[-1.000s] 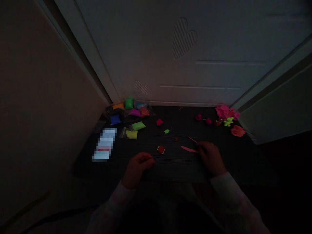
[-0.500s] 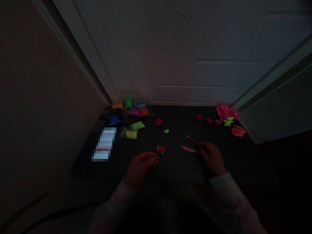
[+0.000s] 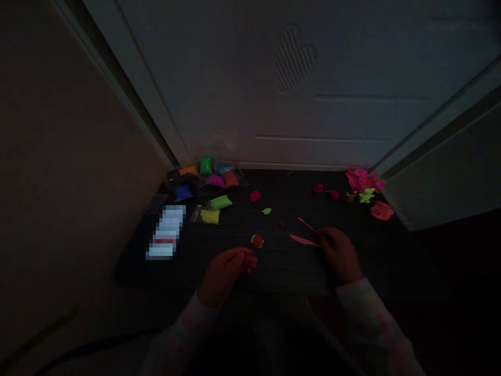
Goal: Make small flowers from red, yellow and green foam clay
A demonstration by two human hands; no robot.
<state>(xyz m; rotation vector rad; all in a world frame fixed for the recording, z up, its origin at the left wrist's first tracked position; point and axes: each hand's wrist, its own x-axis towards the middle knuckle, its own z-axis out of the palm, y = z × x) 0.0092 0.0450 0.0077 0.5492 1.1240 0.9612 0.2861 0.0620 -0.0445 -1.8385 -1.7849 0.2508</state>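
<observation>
My left hand (image 3: pixel 225 271) hovers at the near side of a small round red clay piece (image 3: pixel 257 241) with a yellow-green edge, apart from it. Its thumb and fingers are drawn together, and whatever they may hold is hidden. My right hand (image 3: pixel 340 255) is closed around the handle end of a thin pink modelling tool (image 3: pixel 306 224). A pink clay knife (image 3: pixel 302 240) lies beside it, its handle end hidden under the same hand. Between the hands are a tiny red clay bit (image 3: pixel 281 224) and a light green leaf-shaped piece (image 3: pixel 266 211).
Bagged coloured clay (image 3: pixel 210 216) and a blurred bright screen (image 3: pixel 166 232) occupy the left of the dark table (image 3: pixel 274 274). A pink-red clay flower (image 3: pixel 255 196) lies mid-table. Pink blossoms (image 3: pixel 360 180), a yellow-green figure (image 3: pixel 367 196) and a coral flower (image 3: pixel 382 210) sit far right. A white door (image 3: pixel 250 78) stands behind.
My left hand has drawn slightly towards me, away from the red clay piece, and its fingers have shifted a little. My right hand and the pink tools stay in place.
</observation>
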